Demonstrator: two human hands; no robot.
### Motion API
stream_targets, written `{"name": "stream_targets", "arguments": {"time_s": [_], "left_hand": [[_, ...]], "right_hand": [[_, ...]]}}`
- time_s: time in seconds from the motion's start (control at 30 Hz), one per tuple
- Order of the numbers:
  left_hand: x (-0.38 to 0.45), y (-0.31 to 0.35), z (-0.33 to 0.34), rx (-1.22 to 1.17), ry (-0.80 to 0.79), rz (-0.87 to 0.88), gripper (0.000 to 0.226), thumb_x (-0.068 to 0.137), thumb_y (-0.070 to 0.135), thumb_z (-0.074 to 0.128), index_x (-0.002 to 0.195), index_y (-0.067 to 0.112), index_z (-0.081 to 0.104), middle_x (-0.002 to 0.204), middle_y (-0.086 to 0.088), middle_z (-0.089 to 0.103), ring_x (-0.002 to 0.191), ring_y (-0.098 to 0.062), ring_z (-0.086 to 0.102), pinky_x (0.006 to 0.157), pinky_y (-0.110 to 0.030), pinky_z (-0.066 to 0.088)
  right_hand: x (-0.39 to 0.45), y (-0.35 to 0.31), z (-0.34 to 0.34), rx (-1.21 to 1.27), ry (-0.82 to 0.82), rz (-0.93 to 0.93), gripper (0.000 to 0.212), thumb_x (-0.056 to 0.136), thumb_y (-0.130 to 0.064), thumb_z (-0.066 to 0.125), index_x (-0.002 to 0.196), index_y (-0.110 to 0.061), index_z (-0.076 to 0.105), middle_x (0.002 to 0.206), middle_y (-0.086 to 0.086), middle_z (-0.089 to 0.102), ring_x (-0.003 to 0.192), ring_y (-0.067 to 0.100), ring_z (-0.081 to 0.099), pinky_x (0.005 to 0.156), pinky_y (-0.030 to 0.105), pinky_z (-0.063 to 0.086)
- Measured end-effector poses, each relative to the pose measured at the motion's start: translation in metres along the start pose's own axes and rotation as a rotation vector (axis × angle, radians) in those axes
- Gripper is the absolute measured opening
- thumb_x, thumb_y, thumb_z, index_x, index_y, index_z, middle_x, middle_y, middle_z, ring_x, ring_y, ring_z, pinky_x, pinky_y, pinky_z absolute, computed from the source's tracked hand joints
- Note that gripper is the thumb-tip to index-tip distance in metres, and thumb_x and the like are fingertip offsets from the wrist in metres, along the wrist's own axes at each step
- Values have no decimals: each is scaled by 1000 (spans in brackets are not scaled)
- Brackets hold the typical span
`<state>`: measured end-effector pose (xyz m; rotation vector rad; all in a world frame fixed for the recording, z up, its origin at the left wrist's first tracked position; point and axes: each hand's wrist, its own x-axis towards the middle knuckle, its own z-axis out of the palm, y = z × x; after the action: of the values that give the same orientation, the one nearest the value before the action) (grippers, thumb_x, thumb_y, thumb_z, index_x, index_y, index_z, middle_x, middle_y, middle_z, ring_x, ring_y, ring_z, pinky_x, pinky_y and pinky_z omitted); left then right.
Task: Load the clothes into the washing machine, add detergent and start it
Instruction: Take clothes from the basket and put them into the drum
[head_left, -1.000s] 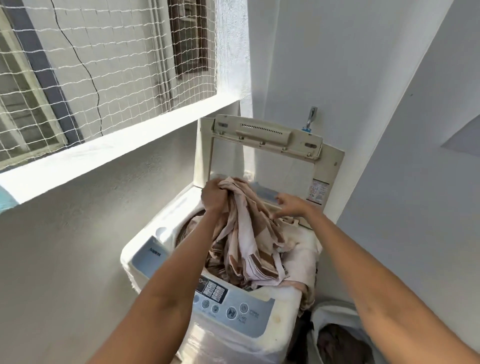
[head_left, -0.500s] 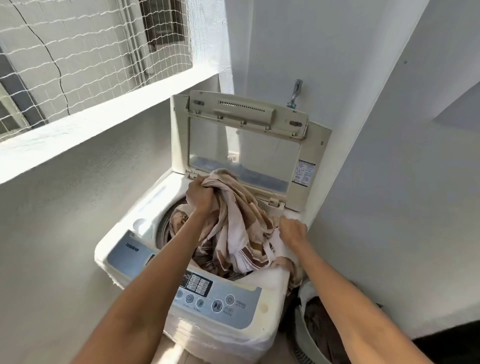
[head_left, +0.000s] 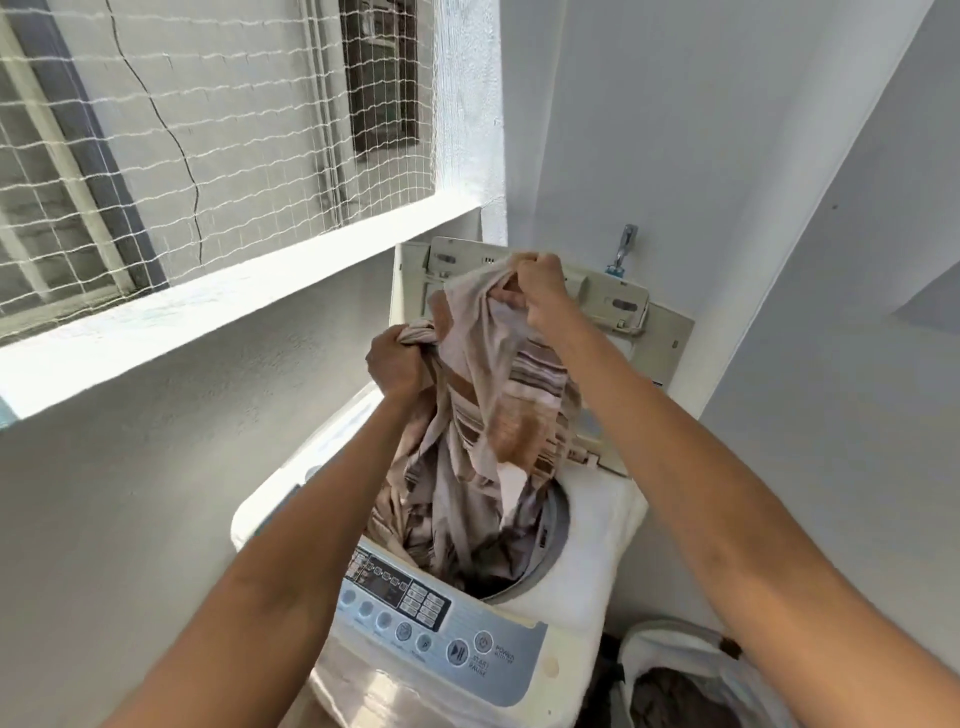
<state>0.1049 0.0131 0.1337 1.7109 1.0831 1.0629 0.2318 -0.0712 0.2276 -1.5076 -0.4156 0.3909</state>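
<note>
A white top-loading washing machine (head_left: 597, 525) stands in the corner with its lid (head_left: 660, 332) raised against the wall. A beige and brown striped cloth (head_left: 488, 431) hangs from both my hands down into the drum opening. My left hand (head_left: 397, 358) grips a bunched fold of it above the drum's left side. My right hand (head_left: 537, 288) grips its upper edge higher up, in front of the lid. The grey control panel (head_left: 441, 618) with its buttons faces me at the front.
A laundry basket (head_left: 670, 654) with dark clothes stands on the floor to the right of the machine. A tap (head_left: 626, 247) sticks out of the wall behind the lid. A netted window and a sunlit ledge (head_left: 223, 306) run along the left wall.
Both hands have lifted the cloth higher. My right hand went from the machine's right rim up to the cloth's top edge, and the part draped over the right rim now hangs into the drum.
</note>
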Motion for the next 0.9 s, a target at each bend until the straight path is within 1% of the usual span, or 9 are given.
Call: {"name": "stream_targets", "arguments": {"time_s": [0.1,0.2,0.3,0.43,0.53,0.6,0.7,0.8,0.9], "left_hand": [[7,7,-9,-19,-30,-4,23,79,5,53,91,7,73,90,-17,72,79,-30,64,65,-29,42],[12,1,-13,11,-145,14,30,67,21,50,84,10,73,84,-15,72,74,-26,63,62,-28,42],[8,-19,-7,139,-278,-2,37,67,21,48,93,13,74,94,-14,73,90,-31,65,68,-26,43],[-19,-70,19,252,-421,-36,35,81,5,54,111,13,69,121,-10,65,114,-28,58,93,-29,43],[-39,-108,38,267,-452,-95,37,80,3,55,114,10,67,125,-11,62,118,-28,56,98,-30,41],[-50,-124,47,279,-474,-138,43,78,4,56,120,10,63,128,-12,60,120,-29,53,100,-31,38],[-61,-140,60,309,-700,-115,72,71,27,56,140,11,41,145,-17,37,137,-33,32,114,-39,25],[-73,-159,74,625,-1046,-16,83,89,40,51,152,21,2,158,-15,-10,146,-31,-12,119,-48,-3],[-80,-183,88,771,-1198,-22,83,94,48,42,150,25,-14,156,-11,-25,143,-29,-24,115,-51,-10]], "right_hand": [[2,-23,15,94,-39,-45,11,97,-5,44,93,-2,54,93,15,59,77,25,64,60,32,61],[11,1,18,-196,62,-117,12,93,-12,44,97,-8,55,87,6,59,90,29,65,77,46,58],[9,63,6,-430,57,-38,13,91,-15,42,91,-10,54,79,3,57,88,34,66,79,51,55],[-21,146,-21,-528,53,167,12,94,-16,41,86,-10,48,97,17,61,90,40,66,81,51,55],[-50,195,-37,-585,40,233,11,94,-16,37,94,-9,47,100,16,60,90,34,62,80,48,53],[-71,221,-43,-626,-8,236,9,96,-14,36,97,-9,44,93,11,56,85,26,55,71,36,45],[-94,262,-46,-744,-83,183,12,96,-11,40,107,-7,45,93,14,57,89,30,56,67,35,34],[-102,298,-49,-896,-335,252,40,93,-10,43,132,-6,35,116,19,59,104,31,57,74,34,40],[-95,313,-55,-1110,-342,262,34,92,-21,45,124,-13,50,120,13,61,109,31,57,84,34,45]]}}
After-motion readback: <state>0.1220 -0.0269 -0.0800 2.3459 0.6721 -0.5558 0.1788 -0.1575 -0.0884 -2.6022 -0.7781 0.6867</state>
